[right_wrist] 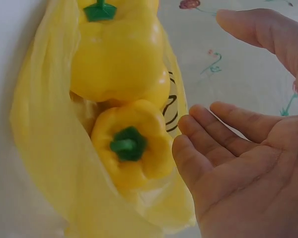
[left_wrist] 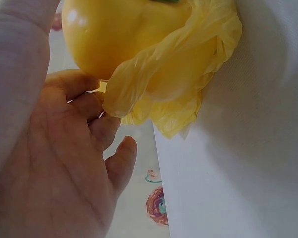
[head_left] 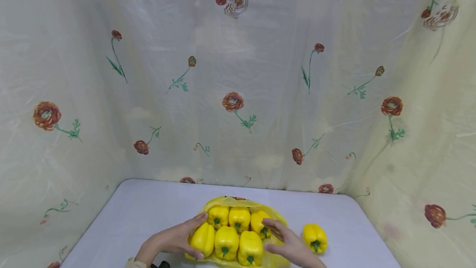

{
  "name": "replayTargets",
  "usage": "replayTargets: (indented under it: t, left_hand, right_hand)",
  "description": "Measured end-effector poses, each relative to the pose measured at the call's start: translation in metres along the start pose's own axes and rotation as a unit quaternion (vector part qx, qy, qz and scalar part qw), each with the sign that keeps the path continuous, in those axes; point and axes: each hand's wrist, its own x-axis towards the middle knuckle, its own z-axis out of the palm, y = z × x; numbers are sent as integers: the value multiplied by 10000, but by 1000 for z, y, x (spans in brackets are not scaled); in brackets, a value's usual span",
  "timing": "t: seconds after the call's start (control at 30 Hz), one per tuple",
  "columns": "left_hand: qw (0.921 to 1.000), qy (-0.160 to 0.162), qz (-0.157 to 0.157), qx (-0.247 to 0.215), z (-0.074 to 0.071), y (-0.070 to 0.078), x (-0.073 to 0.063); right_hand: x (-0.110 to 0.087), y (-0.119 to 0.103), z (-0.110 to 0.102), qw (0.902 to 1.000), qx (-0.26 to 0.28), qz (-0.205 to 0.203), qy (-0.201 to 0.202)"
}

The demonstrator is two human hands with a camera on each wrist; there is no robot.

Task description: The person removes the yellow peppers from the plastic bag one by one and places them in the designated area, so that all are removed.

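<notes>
Peppers [head_left: 226,241] in yellow bag [head_left: 277,216] between both hands [head_left: 174,236] [head_left: 291,244], right-side contact unclear.

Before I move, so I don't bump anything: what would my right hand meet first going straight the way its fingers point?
Most likely the yellow pepper at the back right of the open yellow bag; your right hand points at it, though depth is unclear.
</notes>
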Motion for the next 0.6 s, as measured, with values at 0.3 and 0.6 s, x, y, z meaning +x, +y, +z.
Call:
replayTargets:
  t: [0.3, 0.6]
  left_hand:
    - [10000, -4, -15, 5, 0, 0, 1]
    - [10000, -11, 3, -72, 0, -1, 0]
  right_hand:
    - [10, 5, 14, 9999, -90, 84, -70]
    - [12, 10, 20, 9997, -52, 196, -144]
